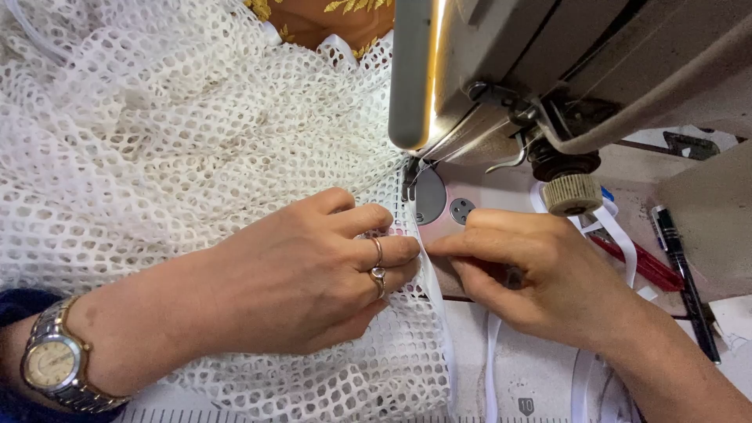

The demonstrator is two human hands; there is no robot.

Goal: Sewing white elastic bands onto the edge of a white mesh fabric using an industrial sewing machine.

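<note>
Strapped on the left wrist, a two-tone wristwatch (53, 364) is sitting closest to the lens. Beyond it, the left hand (305, 270) is lying flat, fingers pressed together, holding down the white mesh fabric (157, 133) that is spreading across the table (533, 368). Just beside it, the right hand (525, 270) is pinching the fabric's folded edge below the sewing machine (501, 70). White ribbon (492, 356) is trailing underneath, and a black pen (685, 274) is lying further right.
</note>
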